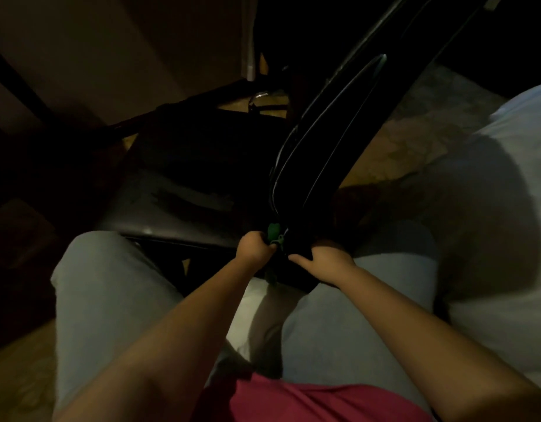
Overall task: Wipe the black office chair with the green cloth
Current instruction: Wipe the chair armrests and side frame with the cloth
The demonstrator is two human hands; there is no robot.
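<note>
Quick count: one chair [330, 126], one cloth [274, 231], two hands. It's pretty dark, so take the fine detail with a grain of salt.

The left hand [254, 248] is balled up around the cloth. A green bit pokes out above the knuckles and another scrap hangs below the fist. The cloth is pressed right against the low end of the chair's long black panel, in the gap between the two hands.

The right hand [325, 263] is just beside it, grabbing that same low end. The thumb points toward the left hand, and the other fingers are tucked round the edge where I can't see them.

From the hands, the black panel with its pale trim lines runs up and away to the right. The seat [184, 190] sits flat ahead of the left hand and off to its left, with a dull shine on it.

Both forearms reach out over a pair of grey-trousered knees [111, 284]. A white bed [512, 178] is off to the right of the right hand, and there's brownish floor [384, 153] beyond it.
</note>
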